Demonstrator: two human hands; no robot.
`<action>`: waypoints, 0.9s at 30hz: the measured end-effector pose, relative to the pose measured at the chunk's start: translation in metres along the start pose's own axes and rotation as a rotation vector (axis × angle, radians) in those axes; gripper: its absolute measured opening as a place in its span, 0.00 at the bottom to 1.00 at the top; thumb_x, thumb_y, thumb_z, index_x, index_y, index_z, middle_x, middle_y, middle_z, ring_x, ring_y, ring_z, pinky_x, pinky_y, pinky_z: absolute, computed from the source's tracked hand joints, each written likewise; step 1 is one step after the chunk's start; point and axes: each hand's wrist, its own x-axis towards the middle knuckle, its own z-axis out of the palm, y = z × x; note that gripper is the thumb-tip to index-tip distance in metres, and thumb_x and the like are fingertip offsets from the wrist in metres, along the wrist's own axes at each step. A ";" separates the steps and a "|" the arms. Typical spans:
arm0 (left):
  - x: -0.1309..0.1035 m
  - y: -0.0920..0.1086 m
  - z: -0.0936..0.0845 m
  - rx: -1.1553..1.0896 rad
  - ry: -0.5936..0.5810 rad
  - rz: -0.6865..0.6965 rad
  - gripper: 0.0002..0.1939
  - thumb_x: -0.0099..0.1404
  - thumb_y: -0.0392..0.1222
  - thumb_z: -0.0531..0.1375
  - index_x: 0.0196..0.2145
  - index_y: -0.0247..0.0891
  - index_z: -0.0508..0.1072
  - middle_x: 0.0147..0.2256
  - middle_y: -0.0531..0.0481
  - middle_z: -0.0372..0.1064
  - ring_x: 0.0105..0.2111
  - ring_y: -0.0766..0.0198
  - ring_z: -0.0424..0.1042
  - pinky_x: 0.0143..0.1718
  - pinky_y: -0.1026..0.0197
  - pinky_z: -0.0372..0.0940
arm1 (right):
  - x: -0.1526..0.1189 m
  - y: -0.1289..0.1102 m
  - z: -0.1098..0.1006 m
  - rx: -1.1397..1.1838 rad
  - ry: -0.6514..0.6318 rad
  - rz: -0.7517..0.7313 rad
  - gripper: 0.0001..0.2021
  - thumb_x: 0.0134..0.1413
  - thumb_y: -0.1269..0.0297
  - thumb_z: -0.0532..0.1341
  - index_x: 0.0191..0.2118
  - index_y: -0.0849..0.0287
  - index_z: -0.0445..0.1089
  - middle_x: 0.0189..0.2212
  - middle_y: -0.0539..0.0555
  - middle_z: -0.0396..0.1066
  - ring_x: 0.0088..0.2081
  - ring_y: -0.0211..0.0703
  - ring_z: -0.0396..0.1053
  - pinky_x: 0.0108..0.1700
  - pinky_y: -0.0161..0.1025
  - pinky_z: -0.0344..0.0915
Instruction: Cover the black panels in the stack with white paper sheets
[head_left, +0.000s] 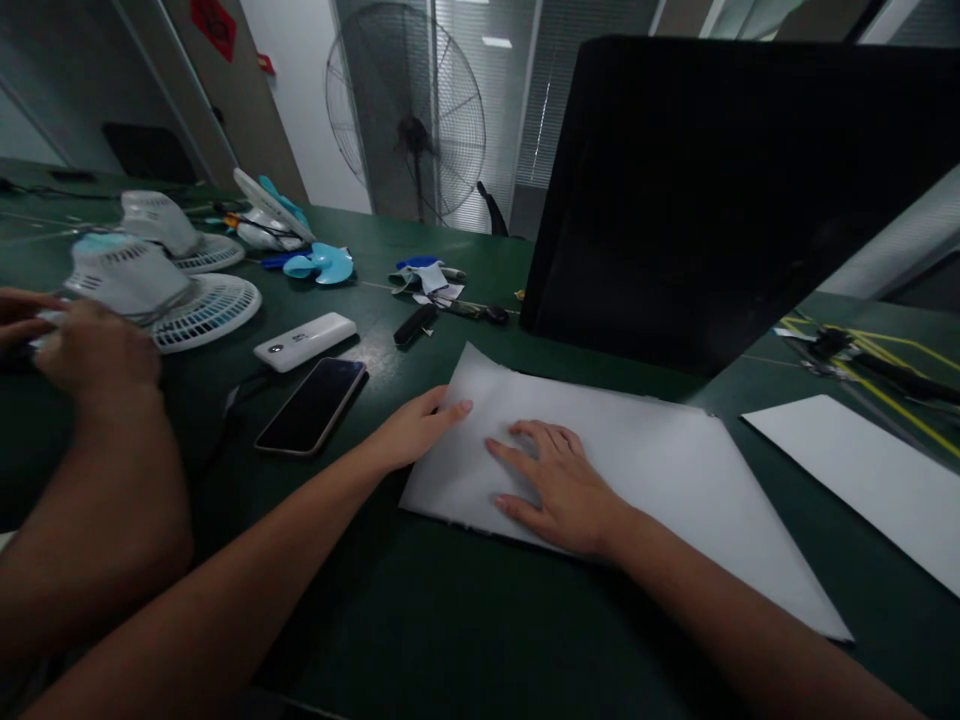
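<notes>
A large white sheet of paper (645, 450) lies before me, with a dark edge showing beneath its near side. Its left edge is pinched by my left hand (420, 428), thumb on top and fingers mostly hidden behind the edge. My right hand (559, 490) rests palm down on the sheet with its fingers spread. To the left of my left hand lies a dark-screened phone (313, 405), and behind that a white power bank (305, 341).
A large black monitor (720, 200) stands behind the paper. Another white sheet (877, 490) lies at right. A co-worker's hands (97, 345) are at far left beside white fan parts (206, 312). A blue fan blade (321, 263) and a black object (414, 325) lie farther back on the green table (480, 620).
</notes>
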 end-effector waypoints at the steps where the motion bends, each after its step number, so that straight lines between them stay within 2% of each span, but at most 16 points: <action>1: 0.000 0.001 0.001 0.069 0.019 0.003 0.29 0.68 0.60 0.57 0.59 0.38 0.72 0.55 0.41 0.75 0.54 0.46 0.75 0.56 0.46 0.67 | 0.000 0.001 0.001 -0.003 -0.006 0.008 0.36 0.65 0.35 0.52 0.73 0.42 0.52 0.74 0.59 0.39 0.73 0.63 0.37 0.70 0.66 0.38; 4: -0.002 0.001 0.007 0.204 0.087 0.016 0.38 0.62 0.48 0.62 0.67 0.34 0.61 0.64 0.37 0.65 0.63 0.43 0.65 0.66 0.43 0.55 | 0.000 0.002 0.003 -0.002 -0.052 0.011 0.38 0.65 0.34 0.51 0.74 0.42 0.48 0.76 0.56 0.28 0.74 0.67 0.27 0.70 0.69 0.29; 6: -0.003 0.000 0.013 0.304 0.134 0.035 0.45 0.63 0.46 0.61 0.72 0.31 0.48 0.69 0.33 0.54 0.68 0.42 0.57 0.70 0.41 0.47 | 0.000 0.002 0.004 -0.001 -0.071 0.008 0.38 0.65 0.34 0.50 0.75 0.42 0.47 0.75 0.55 0.29 0.74 0.66 0.27 0.70 0.69 0.28; 7: -0.004 -0.001 0.016 0.381 0.147 0.055 0.46 0.64 0.46 0.60 0.73 0.30 0.44 0.71 0.32 0.50 0.70 0.42 0.54 0.70 0.40 0.46 | 0.000 0.001 0.004 -0.003 -0.069 0.011 0.38 0.65 0.33 0.49 0.75 0.42 0.46 0.75 0.55 0.29 0.74 0.66 0.27 0.70 0.69 0.28; 11: -0.005 -0.004 0.022 0.679 0.145 0.133 0.40 0.71 0.49 0.54 0.73 0.35 0.43 0.73 0.36 0.44 0.71 0.45 0.52 0.69 0.42 0.52 | 0.000 0.001 0.004 -0.009 -0.056 0.030 0.38 0.64 0.32 0.49 0.75 0.40 0.45 0.75 0.53 0.29 0.74 0.64 0.27 0.71 0.69 0.28; 14: -0.005 -0.005 0.023 0.714 0.179 0.130 0.43 0.71 0.50 0.54 0.74 0.33 0.39 0.74 0.34 0.36 0.73 0.44 0.46 0.69 0.43 0.53 | -0.001 0.002 0.003 -0.009 -0.049 0.040 0.38 0.64 0.32 0.49 0.75 0.38 0.45 0.75 0.53 0.29 0.74 0.63 0.27 0.71 0.69 0.29; 18: -0.005 -0.004 0.023 0.710 0.256 0.177 0.48 0.71 0.51 0.57 0.74 0.37 0.30 0.75 0.35 0.26 0.74 0.44 0.40 0.68 0.43 0.53 | -0.002 0.001 0.004 0.002 -0.035 0.045 0.38 0.64 0.32 0.50 0.74 0.37 0.46 0.75 0.52 0.30 0.74 0.63 0.28 0.71 0.69 0.30; 20: -0.006 -0.004 0.023 0.736 0.243 0.190 0.46 0.71 0.50 0.57 0.75 0.38 0.33 0.75 0.36 0.28 0.74 0.45 0.41 0.69 0.44 0.52 | -0.001 -0.002 0.006 0.002 -0.031 0.039 0.38 0.64 0.32 0.50 0.74 0.37 0.46 0.75 0.52 0.30 0.74 0.63 0.28 0.71 0.69 0.30; 23: -0.005 -0.002 0.023 0.809 0.113 0.181 0.30 0.74 0.48 0.52 0.71 0.42 0.56 0.73 0.41 0.47 0.71 0.48 0.52 0.70 0.43 0.50 | 0.000 0.003 0.005 0.005 -0.023 0.058 0.38 0.64 0.33 0.50 0.74 0.39 0.46 0.75 0.49 0.34 0.75 0.56 0.31 0.73 0.63 0.31; 25: -0.004 -0.002 0.023 0.830 0.070 0.177 0.25 0.75 0.48 0.50 0.67 0.44 0.65 0.70 0.43 0.55 0.70 0.50 0.56 0.70 0.41 0.49 | -0.004 0.021 -0.001 0.004 0.011 0.155 0.38 0.64 0.36 0.52 0.75 0.42 0.46 0.74 0.47 0.40 0.74 0.49 0.37 0.74 0.54 0.36; 27: -0.003 -0.001 0.023 0.834 0.068 0.175 0.26 0.75 0.49 0.50 0.67 0.44 0.65 0.70 0.43 0.56 0.69 0.50 0.57 0.70 0.41 0.50 | -0.016 0.055 -0.010 -0.016 0.077 0.339 0.38 0.66 0.42 0.52 0.75 0.53 0.48 0.73 0.55 0.46 0.73 0.51 0.44 0.73 0.52 0.42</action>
